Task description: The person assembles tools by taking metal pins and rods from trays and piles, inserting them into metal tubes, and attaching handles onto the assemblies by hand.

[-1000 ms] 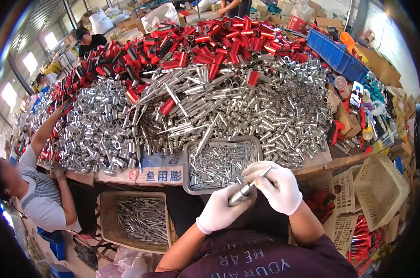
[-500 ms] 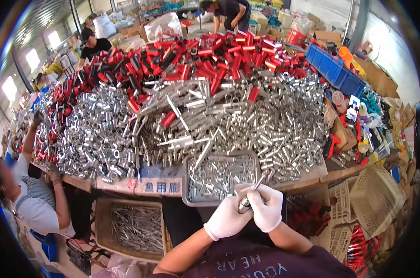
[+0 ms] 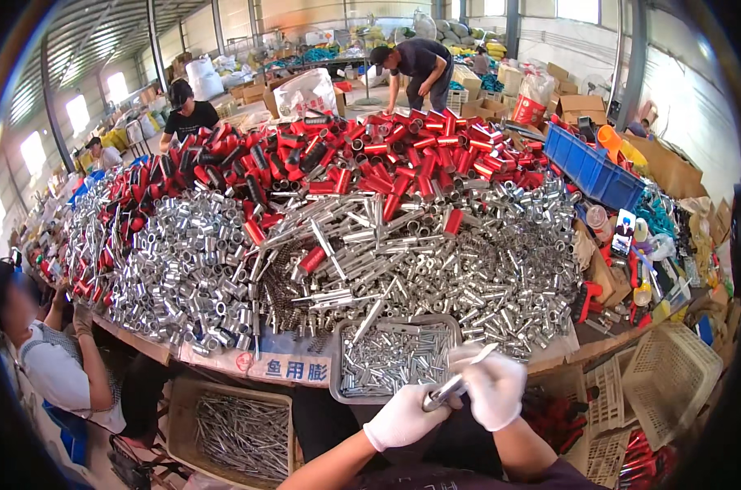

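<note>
From the head view, shows a metal cylinder (image 3: 444, 394) between two white-gloved hands, in front of the body and just beside the near right corner of a grey tray (image 3: 335, 367). Grasps it in the left hand (image 3: 407, 418), with fingers curled around it, leaving the upper-right part bare. Pinches a slim rod (image 3: 486, 352) in the right hand (image 3: 493, 388), with fingers bent in and blurred, letting its pale tip poke out above them. Cannot tell whether joined to the cylinder or separate. Has small silvery pins (image 3: 395, 359) loose in the tray. Spreads out beyond it into a broad heap of metal fittings (image 3: 501, 278), with silvery rings (image 3: 187, 261) toward the left and red tubes (image 3: 403, 171) along the back. Includes a blue crate (image 3: 591, 167) and a lit phone (image 3: 624, 233) at the right. Takes in, low on the left, a tan bin (image 3: 183, 420) of thin metal sticks (image 3: 244, 433); farther left, a co-worker (image 3: 64, 367) at the table's edge; behind the heap, a person (image 3: 424, 69) bending over.
</note>
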A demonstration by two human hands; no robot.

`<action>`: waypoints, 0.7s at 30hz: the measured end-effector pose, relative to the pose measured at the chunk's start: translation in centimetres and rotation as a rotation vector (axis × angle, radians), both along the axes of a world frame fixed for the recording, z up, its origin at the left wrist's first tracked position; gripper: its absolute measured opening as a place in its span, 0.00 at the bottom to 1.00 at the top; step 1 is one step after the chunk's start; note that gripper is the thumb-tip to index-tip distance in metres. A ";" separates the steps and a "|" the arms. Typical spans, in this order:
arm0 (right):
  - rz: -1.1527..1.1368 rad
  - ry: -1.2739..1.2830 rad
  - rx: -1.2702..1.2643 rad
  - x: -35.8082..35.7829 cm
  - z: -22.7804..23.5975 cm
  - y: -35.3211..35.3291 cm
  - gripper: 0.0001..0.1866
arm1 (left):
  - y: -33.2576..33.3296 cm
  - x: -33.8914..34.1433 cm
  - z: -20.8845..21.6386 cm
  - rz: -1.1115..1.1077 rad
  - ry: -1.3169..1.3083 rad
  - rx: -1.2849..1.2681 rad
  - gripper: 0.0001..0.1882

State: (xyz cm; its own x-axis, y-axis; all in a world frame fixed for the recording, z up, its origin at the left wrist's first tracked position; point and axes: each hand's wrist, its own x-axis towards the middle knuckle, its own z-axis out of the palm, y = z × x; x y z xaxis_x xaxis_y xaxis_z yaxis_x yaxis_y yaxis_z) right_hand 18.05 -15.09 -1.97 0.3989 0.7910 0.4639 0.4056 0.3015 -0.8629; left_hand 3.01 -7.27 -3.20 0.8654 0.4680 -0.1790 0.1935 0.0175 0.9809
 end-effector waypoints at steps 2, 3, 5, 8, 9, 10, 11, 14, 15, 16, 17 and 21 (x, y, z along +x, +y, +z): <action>-0.142 0.355 -0.005 -1.4 -0.8 -0.5 0.08 | -0.2 0.3 0.7 0.094 -0.107 0.291 0.08; -0.110 0.368 -0.105 -2.9 -1.5 -0.5 0.08 | -0.3 0.9 -2.8 0.116 -0.059 0.411 0.14; -0.049 0.392 -0.159 -3.4 -2.5 -0.5 0.09 | -0.3 1.1 -2.3 0.099 -0.100 0.283 0.15; 0.055 0.210 -0.224 -2.3 -0.9 -0.1 0.09 | -0.1 0.8 -2.9 0.070 -0.172 0.223 0.14; 0.108 0.110 -0.218 -1.7 -0.7 -0.1 0.07 | 0.2 0.5 -3.0 0.037 -0.205 0.202 0.14; 0.108 0.113 -0.217 -1.3 -0.3 0.0 0.07 | 0.3 0.0 -2.9 0.037 -0.201 0.203 0.14; 0.195 0.047 -0.182 -0.9 0.2 0.0 0.06 | 0.3 -0.5 -0.9 0.003 -0.155 0.187 0.12; 0.339 0.023 -0.095 -1.1 -0.4 -0.2 0.04 | 0.1 -1.1 -2.2 -0.054 -0.112 0.181 0.11; 0.343 0.206 -0.101 -1.7 -1.1 -0.4 0.04 | -0.1 -0.8 -4.6 -0.009 -0.119 0.352 0.19; 0.345 0.386 -0.106 -2.6 -1.6 -0.5 0.04 | -0.2 -0.8 -5.8 0.034 -0.128 0.524 0.30; 0.250 0.429 -0.143 -3.1 -1.3 -0.8 0.04 | -0.4 -0.2 -4.1 0.064 -0.106 0.473 0.27; 0.116 0.376 -0.192 -3.3 -1.5 -0.7 0.08 | -0.9 -0.2 -0.7 0.081 -0.045 0.126 0.26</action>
